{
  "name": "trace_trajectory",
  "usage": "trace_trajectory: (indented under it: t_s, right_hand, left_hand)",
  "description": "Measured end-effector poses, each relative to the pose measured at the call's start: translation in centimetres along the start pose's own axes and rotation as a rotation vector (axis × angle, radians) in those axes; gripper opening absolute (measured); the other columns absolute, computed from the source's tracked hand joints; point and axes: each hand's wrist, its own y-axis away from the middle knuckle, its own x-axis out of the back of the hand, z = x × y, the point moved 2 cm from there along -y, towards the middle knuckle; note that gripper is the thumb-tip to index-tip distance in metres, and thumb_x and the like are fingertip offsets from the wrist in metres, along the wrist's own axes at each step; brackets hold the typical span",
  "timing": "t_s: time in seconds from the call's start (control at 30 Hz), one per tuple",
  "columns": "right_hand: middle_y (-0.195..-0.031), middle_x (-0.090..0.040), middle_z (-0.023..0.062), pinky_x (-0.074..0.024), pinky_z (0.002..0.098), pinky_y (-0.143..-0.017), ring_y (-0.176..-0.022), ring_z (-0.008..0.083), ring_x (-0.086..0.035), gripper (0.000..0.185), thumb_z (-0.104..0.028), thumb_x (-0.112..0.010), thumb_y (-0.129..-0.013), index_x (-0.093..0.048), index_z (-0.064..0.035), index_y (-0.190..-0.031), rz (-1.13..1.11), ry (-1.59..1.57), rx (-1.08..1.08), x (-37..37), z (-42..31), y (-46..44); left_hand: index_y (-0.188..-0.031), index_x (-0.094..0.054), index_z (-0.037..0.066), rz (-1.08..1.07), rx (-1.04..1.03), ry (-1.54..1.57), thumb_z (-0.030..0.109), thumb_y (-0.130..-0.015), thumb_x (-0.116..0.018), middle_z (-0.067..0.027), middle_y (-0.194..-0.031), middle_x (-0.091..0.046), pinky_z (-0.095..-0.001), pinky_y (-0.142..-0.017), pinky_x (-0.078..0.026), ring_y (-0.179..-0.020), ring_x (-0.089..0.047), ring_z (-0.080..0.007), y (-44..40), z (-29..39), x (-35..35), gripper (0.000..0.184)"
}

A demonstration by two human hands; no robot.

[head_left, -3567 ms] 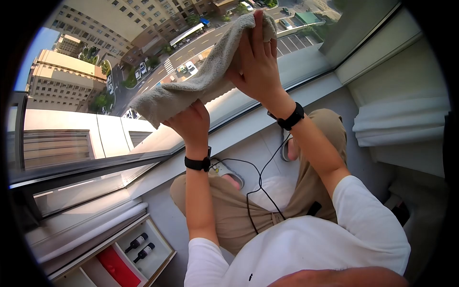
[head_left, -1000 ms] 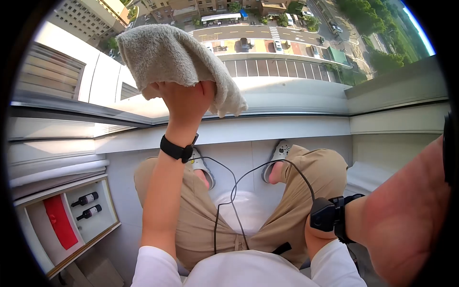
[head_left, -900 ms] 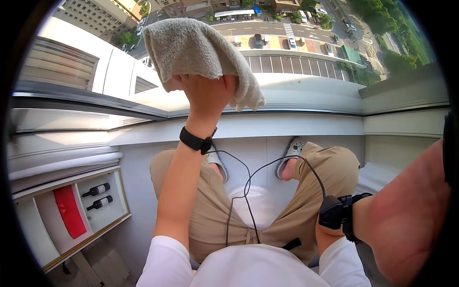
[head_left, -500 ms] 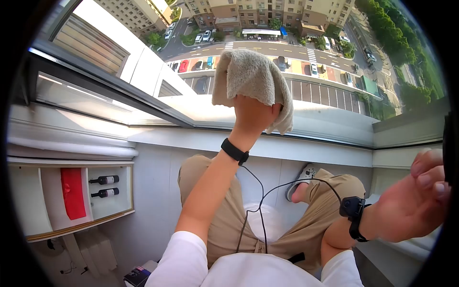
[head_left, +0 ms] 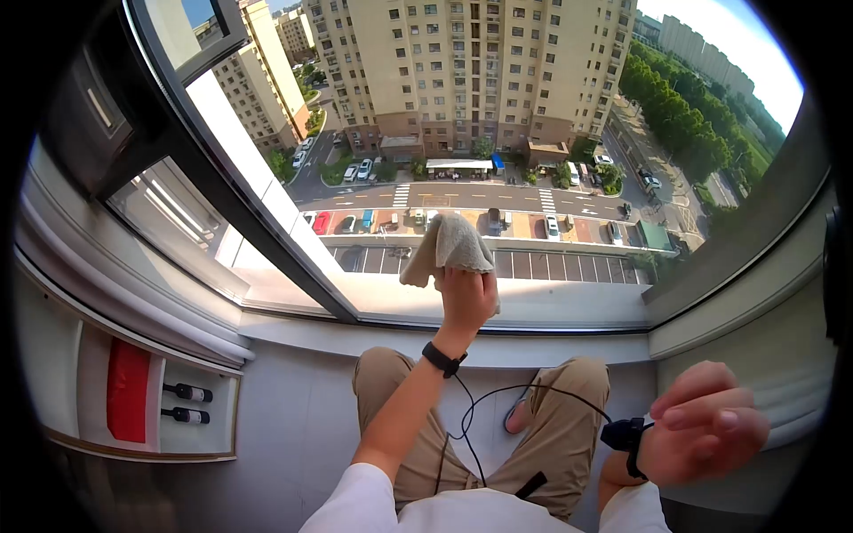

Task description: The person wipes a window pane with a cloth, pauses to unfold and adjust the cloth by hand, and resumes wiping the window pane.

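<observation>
Outlook: my view tilts higher than half a second ago, so far more of the tall building (head_left: 498,71) shows outside; the cloth (head_left: 451,242), under both hands a few seconds back, now has only the left hand (head_left: 468,300), which I judge leaves the right hand (head_left: 702,425) spare.
Window: a dark window frame (head_left: 251,216) slants down at my left, above a pale sill (head_left: 551,349); I cannot tell whether cloth meets glass.
Floor: a pale floor (head_left: 293,400) runs up to the sill.
Cabinet: an open cabinet (head_left: 200,440) stands at left, a red item (head_left: 129,391) in its middle compartment.
Cloth: bunched over the left hand, before the window; it hides those fingers, so I cannot tell their grip.
Right fingers: loosely curled, slightly apart, nothing seen in them.
Bottles: two dark bottles (head_left: 187,415) lie in the cabinet's right compartment.
</observation>
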Motion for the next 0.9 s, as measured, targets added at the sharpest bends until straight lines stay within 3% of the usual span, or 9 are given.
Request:
trace_trajectory:
  t_s: [0.13, 0.23, 0.33, 0.53, 0.57, 0.9]
  right_hand:
    - [-0.085, -0.051, 0.0013, -0.0337, 0.0335, -0.063, -0.068, 0.0147, -0.046, 0.03, -0.039, -0.046, -0.11, -0.055, -0.0121, -0.1, 0.023, 0.143, 0.175, 6.3, -7.4, -2.7]
    - [-0.091, -0.054, 0.0022, -0.0355, 0.0321, -0.063, -0.068, 0.0141, -0.048, 0.03, -0.041, -0.049, -0.11, -0.059, -0.014, -0.102, -0.1, 0.25, 0.258, 8.8, -10.7, -4.8]
    - [-0.089, -0.06, -0.001, -0.0413, 0.0281, -0.064, -0.07, 0.0122, -0.055, 0.017, -0.03, -0.065, -0.102, -0.061, -0.0164, -0.093, -0.364, 0.426, 0.069, 10.0, -15.3, -7.2]
    - [-0.084, -0.061, 0.0001, -0.0417, 0.0278, -0.06, -0.066, 0.0125, -0.056, 0.009, -0.021, -0.062, -0.098, -0.062, -0.0138, -0.092, -0.028, 0.215, 0.425, 11.6, -16.7, -6.8]
    - [-0.084, -0.062, 0.0003, -0.0418, 0.0277, -0.059, -0.065, 0.0125, -0.056, 0.008, -0.02, -0.062, -0.097, -0.062, -0.0134, -0.092, -0.023, 0.209, 0.443, 11.5, -16.7, -6.8]
    - [-0.076, -0.063, 0.0023, -0.0427, 0.0272, -0.053, -0.058, 0.0129, -0.058, 0.007, -0.006, -0.058, -0.091, -0.064, -0.0091, -0.092, -0.007, 0.17, 0.496, 11.6, -16.8, -6.9]
  left_hand:
    - [-0.133, -0.058, -0.007, 0.061, -0.046, -0.081, 0.021, -0.096, -0.062, -0.0315, -0.133, -0.059, -0.0644, -0.118, -0.026, -0.131, -0.048, -0.0516, -4.7, 0.8, 1.3, 0.047]
    - [-0.124, -0.062, -0.006, 0.115, -0.121, -0.102, 0.02, -0.095, -0.062, -0.0304, -0.126, -0.06, -0.0651, -0.118, -0.027, -0.125, -0.051, -0.0514, -10.2, 3.2, 4.0, 0.04]
    - [-0.118, -0.063, -0.005, 0.177, -0.224, -0.154, 0.019, -0.094, -0.063, -0.0271, -0.122, -0.061, -0.0664, -0.115, -0.031, -0.121, -0.053, -0.0497, -15.5, 5.5, 7.0, 0.035]
    - [-0.115, -0.063, -0.007, 0.298, -0.368, -0.221, 0.019, -0.092, -0.063, -0.0295, -0.118, -0.061, -0.0659, -0.115, -0.032, -0.119, -0.055, -0.0494, -23.7, 9.6, 11.2, 0.034]
    - [-0.111, -0.064, -0.007, 0.397, -0.452, -0.225, 0.019, -0.092, -0.063, -0.0293, -0.117, -0.062, -0.0651, -0.115, -0.032, -0.118, -0.056, -0.0489, -24.8, 10.7, 11.9, 0.032]
    - [-0.103, -0.065, -0.006, 0.397, -0.536, -0.151, 0.019, -0.089, -0.063, -0.028, -0.11, -0.063, -0.0626, -0.116, -0.033, -0.113, -0.055, -0.0492, -28.3, 15.7, 15.5, 0.028]
